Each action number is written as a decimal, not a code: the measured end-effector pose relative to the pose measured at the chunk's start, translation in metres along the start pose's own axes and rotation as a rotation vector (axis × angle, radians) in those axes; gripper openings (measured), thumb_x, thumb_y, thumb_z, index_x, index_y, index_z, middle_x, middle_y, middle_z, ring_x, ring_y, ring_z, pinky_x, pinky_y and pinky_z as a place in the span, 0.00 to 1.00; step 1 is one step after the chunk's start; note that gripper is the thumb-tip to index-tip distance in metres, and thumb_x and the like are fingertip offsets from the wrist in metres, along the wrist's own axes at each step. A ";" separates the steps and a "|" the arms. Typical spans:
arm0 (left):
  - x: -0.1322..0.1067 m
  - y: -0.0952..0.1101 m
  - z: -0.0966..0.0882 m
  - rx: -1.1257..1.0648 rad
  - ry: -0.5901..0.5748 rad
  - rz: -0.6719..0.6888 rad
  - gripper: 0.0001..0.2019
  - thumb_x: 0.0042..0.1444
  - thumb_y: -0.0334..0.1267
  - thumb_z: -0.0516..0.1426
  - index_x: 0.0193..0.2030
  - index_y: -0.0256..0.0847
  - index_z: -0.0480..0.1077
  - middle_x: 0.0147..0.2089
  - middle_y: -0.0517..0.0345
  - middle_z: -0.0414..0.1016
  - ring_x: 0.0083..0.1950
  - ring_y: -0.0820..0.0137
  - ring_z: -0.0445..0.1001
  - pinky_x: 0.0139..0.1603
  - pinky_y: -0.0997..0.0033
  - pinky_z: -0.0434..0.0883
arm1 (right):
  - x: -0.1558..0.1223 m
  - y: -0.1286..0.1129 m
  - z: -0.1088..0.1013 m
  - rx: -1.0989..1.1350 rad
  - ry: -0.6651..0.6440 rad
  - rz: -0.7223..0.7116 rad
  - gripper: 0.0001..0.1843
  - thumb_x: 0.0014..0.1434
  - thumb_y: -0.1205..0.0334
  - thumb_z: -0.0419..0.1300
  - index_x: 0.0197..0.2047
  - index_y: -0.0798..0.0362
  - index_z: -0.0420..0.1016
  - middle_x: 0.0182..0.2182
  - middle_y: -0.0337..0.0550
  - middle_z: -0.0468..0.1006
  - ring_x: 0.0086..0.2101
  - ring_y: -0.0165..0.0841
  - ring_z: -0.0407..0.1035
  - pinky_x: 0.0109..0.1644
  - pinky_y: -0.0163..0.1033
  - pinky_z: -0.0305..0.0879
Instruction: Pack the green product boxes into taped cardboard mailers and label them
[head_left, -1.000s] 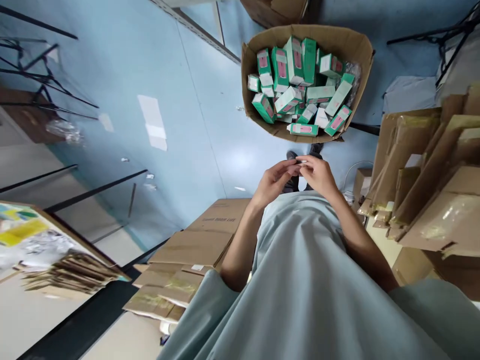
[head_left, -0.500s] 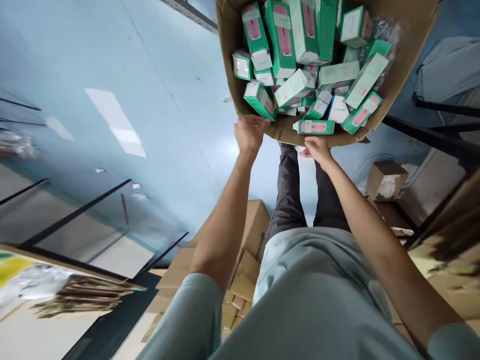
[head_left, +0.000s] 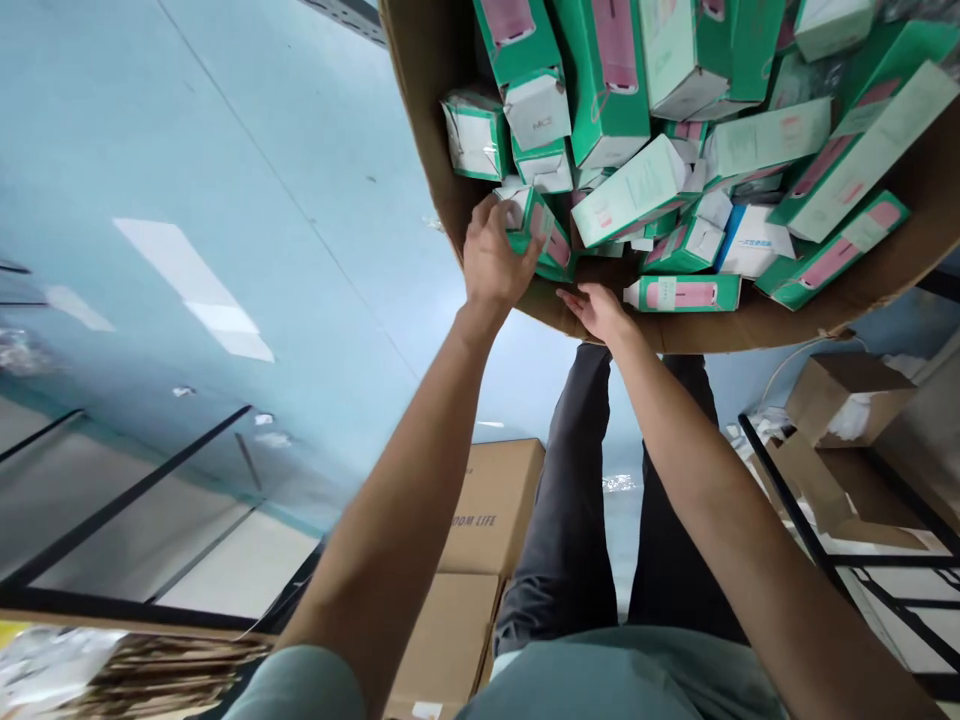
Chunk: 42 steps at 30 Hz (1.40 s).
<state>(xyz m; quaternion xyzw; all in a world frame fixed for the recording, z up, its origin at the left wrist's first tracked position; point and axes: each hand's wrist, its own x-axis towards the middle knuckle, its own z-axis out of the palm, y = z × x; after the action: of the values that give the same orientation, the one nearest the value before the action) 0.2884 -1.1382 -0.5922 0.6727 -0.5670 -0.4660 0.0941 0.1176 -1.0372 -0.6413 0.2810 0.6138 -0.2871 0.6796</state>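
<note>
A big open cardboard carton (head_left: 420,130) full of several green-and-white product boxes with pink prints fills the top of the view. My left hand (head_left: 491,262) reaches over its near edge, fingers curled round one small green box (head_left: 546,238) at the edge of the pile. My right hand (head_left: 598,310) lies just to the right, fingers stretched flat on the carton's near wall and holding nothing. A green box with a pink panel (head_left: 682,294) lies flat just beyond it.
Below my arms are my dark trousers and a blue floor. Closed brown cartons (head_left: 491,510) stand by my left leg. A small open carton (head_left: 840,385) and a black metal frame (head_left: 847,560) are at the right. Flattened cardboard (head_left: 150,670) lies bottom left.
The view has closed in on the carton. My left hand went from the rim into the pile and closed on a green box. My right hand slid left along the near wall.
</note>
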 end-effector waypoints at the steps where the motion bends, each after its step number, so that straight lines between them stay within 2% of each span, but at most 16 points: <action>1: -0.001 -0.005 0.003 0.000 0.010 0.006 0.36 0.63 0.64 0.70 0.71 0.47 0.75 0.80 0.47 0.71 0.87 0.45 0.57 0.88 0.43 0.56 | 0.007 0.002 0.005 0.013 -0.015 0.017 0.11 0.72 0.74 0.55 0.42 0.46 0.66 0.36 0.37 0.79 0.39 0.32 0.85 0.51 0.37 0.86; 3: -0.005 -0.009 0.004 -0.005 0.027 0.005 0.33 0.66 0.59 0.69 0.72 0.50 0.74 0.82 0.47 0.68 0.89 0.47 0.55 0.89 0.41 0.54 | 0.015 0.004 0.012 0.029 -0.019 0.038 0.11 0.73 0.74 0.55 0.43 0.47 0.67 0.35 0.39 0.80 0.39 0.33 0.84 0.50 0.37 0.86; 5: -0.012 -0.002 0.000 -0.038 0.024 -0.007 0.30 0.66 0.53 0.68 0.73 0.53 0.73 0.84 0.48 0.66 0.90 0.47 0.52 0.90 0.39 0.53 | 0.013 0.005 0.015 0.035 -0.005 0.036 0.10 0.73 0.72 0.56 0.43 0.47 0.69 0.33 0.37 0.80 0.38 0.33 0.84 0.50 0.37 0.87; 7: -0.021 0.015 -0.009 -0.099 -0.008 -0.012 0.30 0.66 0.51 0.68 0.73 0.53 0.72 0.84 0.47 0.65 0.91 0.46 0.48 0.90 0.36 0.54 | -0.001 0.005 0.014 0.044 -0.013 0.033 0.09 0.74 0.71 0.57 0.43 0.47 0.70 0.32 0.36 0.81 0.37 0.32 0.84 0.48 0.36 0.86; 9: -0.034 0.040 -0.020 -0.123 -0.036 0.007 0.30 0.67 0.51 0.68 0.74 0.52 0.71 0.84 0.46 0.65 0.91 0.46 0.46 0.89 0.35 0.55 | -0.028 0.006 0.011 0.066 -0.058 0.050 0.08 0.74 0.71 0.59 0.43 0.47 0.72 0.32 0.37 0.82 0.37 0.33 0.84 0.46 0.35 0.86; 12: -0.064 0.089 -0.039 0.019 0.009 0.086 0.29 0.70 0.52 0.65 0.73 0.46 0.71 0.83 0.39 0.66 0.90 0.44 0.51 0.88 0.34 0.57 | -0.089 0.010 0.004 0.103 -0.117 0.085 0.08 0.73 0.71 0.61 0.43 0.49 0.75 0.32 0.39 0.84 0.36 0.32 0.84 0.43 0.33 0.83; 16: -0.119 0.161 -0.064 0.205 0.090 0.223 0.26 0.74 0.52 0.62 0.70 0.39 0.72 0.80 0.32 0.69 0.85 0.43 0.62 0.86 0.35 0.60 | -0.189 0.019 -0.011 0.188 -0.102 0.059 0.09 0.69 0.72 0.64 0.40 0.48 0.76 0.32 0.35 0.84 0.35 0.31 0.83 0.37 0.30 0.79; 19: -0.160 0.210 -0.082 0.223 0.104 0.310 0.23 0.75 0.50 0.61 0.67 0.38 0.73 0.76 0.30 0.74 0.81 0.42 0.67 0.83 0.35 0.64 | -0.263 0.029 -0.030 0.234 -0.091 -0.017 0.08 0.66 0.71 0.68 0.39 0.47 0.77 0.35 0.35 0.86 0.36 0.30 0.83 0.40 0.31 0.79; 22: -0.203 0.256 -0.099 0.202 0.095 0.418 0.20 0.76 0.47 0.60 0.66 0.37 0.75 0.72 0.31 0.77 0.78 0.44 0.70 0.82 0.37 0.66 | -0.330 0.038 -0.058 0.278 -0.073 -0.129 0.05 0.65 0.67 0.68 0.39 0.46 0.79 0.38 0.35 0.87 0.39 0.30 0.83 0.48 0.33 0.79; 25: -0.251 0.298 -0.108 0.173 0.067 0.537 0.18 0.77 0.45 0.58 0.65 0.38 0.76 0.71 0.34 0.78 0.76 0.46 0.72 0.81 0.39 0.68 | -0.391 0.047 -0.096 0.351 -0.052 -0.282 0.04 0.61 0.64 0.69 0.40 0.45 0.80 0.40 0.34 0.88 0.44 0.32 0.83 0.56 0.38 0.80; 27: -0.287 0.325 -0.106 0.153 0.025 0.613 0.18 0.77 0.46 0.58 0.65 0.39 0.77 0.69 0.35 0.79 0.74 0.47 0.73 0.80 0.40 0.69 | -0.428 0.056 -0.127 0.370 0.004 -0.389 0.07 0.57 0.60 0.71 0.39 0.44 0.80 0.40 0.34 0.88 0.45 0.34 0.83 0.60 0.42 0.79; 30: -0.347 0.362 -0.091 0.128 -0.102 0.732 0.20 0.76 0.46 0.59 0.66 0.37 0.77 0.67 0.35 0.80 0.71 0.47 0.77 0.79 0.40 0.70 | -0.483 0.078 -0.184 0.363 0.152 -0.541 0.14 0.51 0.53 0.76 0.38 0.44 0.79 0.39 0.35 0.87 0.47 0.38 0.82 0.61 0.45 0.79; 32: -0.391 0.383 -0.074 0.116 -0.203 0.805 0.21 0.75 0.46 0.60 0.67 0.36 0.77 0.68 0.34 0.80 0.71 0.47 0.78 0.78 0.42 0.71 | -0.519 0.102 -0.227 0.419 0.233 -0.623 0.18 0.46 0.50 0.78 0.38 0.44 0.79 0.40 0.36 0.86 0.50 0.40 0.81 0.61 0.47 0.78; 34: -0.439 0.401 -0.054 0.110 -0.309 0.875 0.22 0.75 0.47 0.61 0.69 0.37 0.77 0.69 0.34 0.80 0.72 0.47 0.78 0.79 0.44 0.71 | -0.553 0.135 -0.272 0.512 0.283 -0.704 0.21 0.44 0.47 0.79 0.37 0.45 0.79 0.42 0.38 0.86 0.53 0.41 0.79 0.63 0.48 0.77; 37: -0.516 0.418 -0.021 0.115 -0.463 0.956 0.24 0.75 0.48 0.62 0.72 0.40 0.75 0.70 0.36 0.79 0.73 0.48 0.77 0.78 0.46 0.72 | -0.595 0.199 -0.342 0.574 0.391 -0.864 0.24 0.45 0.41 0.78 0.38 0.46 0.80 0.45 0.42 0.86 0.54 0.44 0.79 0.66 0.53 0.75; 42: -0.640 0.416 0.055 0.118 -0.761 0.986 0.33 0.72 0.51 0.65 0.78 0.41 0.70 0.65 0.39 0.78 0.67 0.51 0.81 0.71 0.51 0.78 | -0.655 0.322 -0.448 0.661 0.743 -1.078 0.25 0.54 0.39 0.73 0.47 0.48 0.83 0.50 0.50 0.88 0.55 0.49 0.80 0.68 0.60 0.73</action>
<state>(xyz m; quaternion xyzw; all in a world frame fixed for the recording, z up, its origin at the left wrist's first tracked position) 0.0164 -0.7129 -0.0168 0.1231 -0.8293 -0.5425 0.0522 -0.0005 -0.4608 -0.0198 0.2091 0.7381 -0.6375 0.0710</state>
